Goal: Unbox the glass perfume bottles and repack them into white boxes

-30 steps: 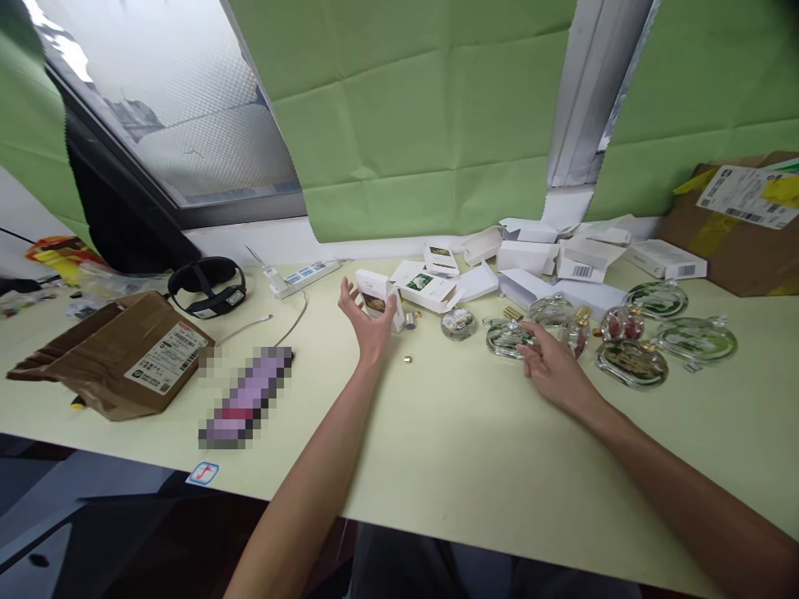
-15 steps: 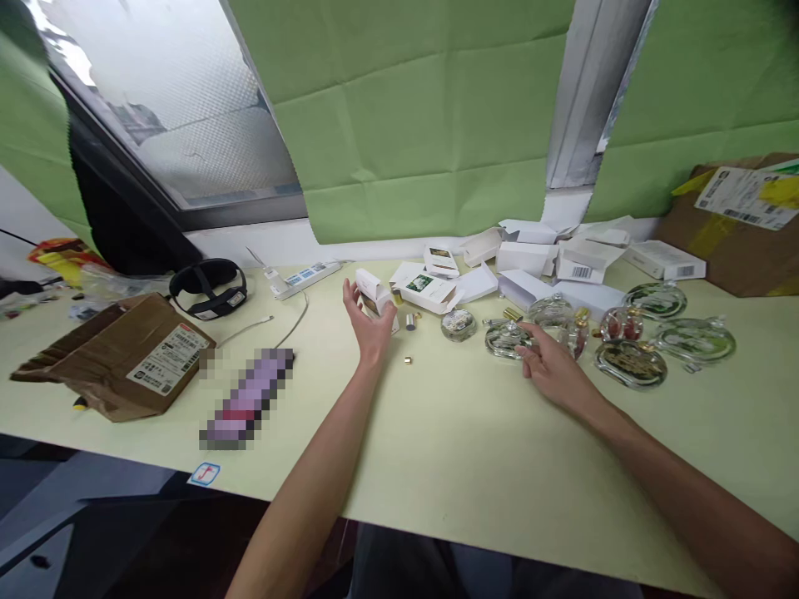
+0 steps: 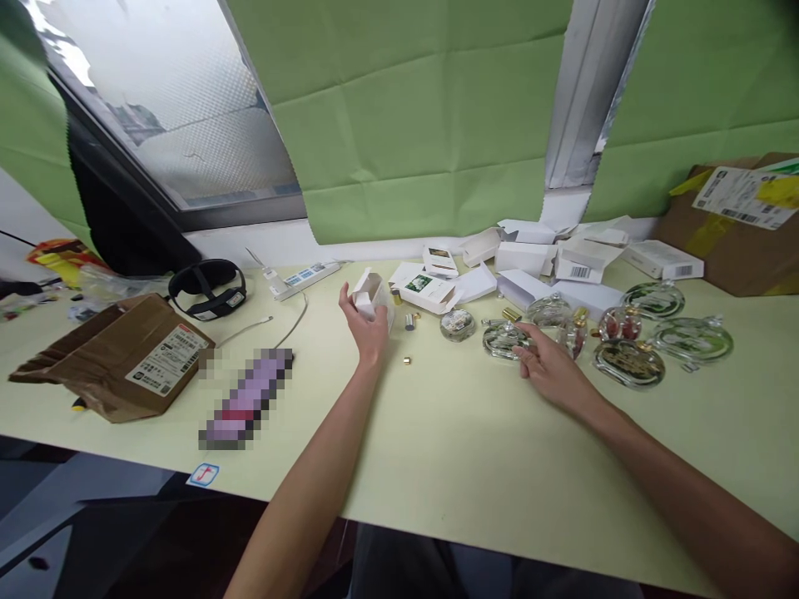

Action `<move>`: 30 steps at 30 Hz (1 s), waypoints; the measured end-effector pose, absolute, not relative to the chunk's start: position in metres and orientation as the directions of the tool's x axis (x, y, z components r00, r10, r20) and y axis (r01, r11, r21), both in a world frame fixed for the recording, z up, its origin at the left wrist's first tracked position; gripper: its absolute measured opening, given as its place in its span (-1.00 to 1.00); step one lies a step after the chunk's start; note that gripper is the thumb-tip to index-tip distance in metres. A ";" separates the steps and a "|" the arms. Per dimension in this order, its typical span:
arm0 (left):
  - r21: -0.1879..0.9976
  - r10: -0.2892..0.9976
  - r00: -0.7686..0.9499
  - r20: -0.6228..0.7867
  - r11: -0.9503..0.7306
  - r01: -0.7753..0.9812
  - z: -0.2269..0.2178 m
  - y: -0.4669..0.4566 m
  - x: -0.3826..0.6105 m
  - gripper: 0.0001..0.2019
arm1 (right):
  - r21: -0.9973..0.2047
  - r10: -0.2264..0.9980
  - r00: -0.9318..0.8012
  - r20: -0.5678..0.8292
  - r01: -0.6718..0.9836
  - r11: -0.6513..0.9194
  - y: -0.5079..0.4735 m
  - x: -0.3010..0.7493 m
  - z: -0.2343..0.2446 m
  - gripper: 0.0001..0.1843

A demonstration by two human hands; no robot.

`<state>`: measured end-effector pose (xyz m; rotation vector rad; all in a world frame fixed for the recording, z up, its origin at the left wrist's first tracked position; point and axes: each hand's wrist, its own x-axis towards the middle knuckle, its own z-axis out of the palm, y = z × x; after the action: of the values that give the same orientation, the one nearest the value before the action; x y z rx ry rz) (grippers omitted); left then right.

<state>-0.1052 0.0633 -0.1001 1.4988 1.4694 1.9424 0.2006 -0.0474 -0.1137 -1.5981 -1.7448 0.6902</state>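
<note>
My left hand [image 3: 367, 326] is closed round a small white carton [image 3: 369, 294] with an open flap, lifted a little above the pale yellow table [image 3: 437, 441]. My right hand [image 3: 553, 370] lies on the table with its fingers loosely spread, fingertips touching a round clear glass bottle [image 3: 503, 339]. More glass bottles [image 3: 629, 363] lie to its right. A small gold cap [image 3: 407, 361] sits on the table between my hands.
Several white cartons [image 3: 530, 258] are heaped at the back of the table. A torn brown cardboard box [image 3: 118, 353] and a black strap [image 3: 208, 287] lie at left, next to a white power strip [image 3: 305, 277]. Another brown box [image 3: 736, 225] stands at far right.
My left hand reached to the small white carton, closed on it and lifted it slightly. My right hand barely moved by the glass bottle.
</note>
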 end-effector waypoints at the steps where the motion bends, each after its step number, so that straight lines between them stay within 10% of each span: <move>1: 0.842 0.724 -0.430 0.539 -0.440 0.313 -0.100 0.063 -0.106 -0.22 | -0.761 0.992 -0.030 0.121 0.640 0.112 -0.047 0.201 -0.114 -0.45; 17: 0.902 0.746 -0.520 0.417 -0.411 0.133 -0.103 0.068 -0.112 -0.31 | -0.733 0.995 -0.062 0.084 0.672 0.104 -0.058 0.198 -0.094 -0.28; 30: 0.884 0.731 -0.504 0.459 -0.435 0.173 -0.107 0.070 -0.113 -0.32 | -0.646 0.740 0.184 0.647 0.647 0.404 -0.061 0.217 -0.028 -0.83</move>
<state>-0.1127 0.0701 -0.1067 1.2826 1.3846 1.9968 0.2174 -0.0611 -0.0277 -1.2911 -1.5128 0.1017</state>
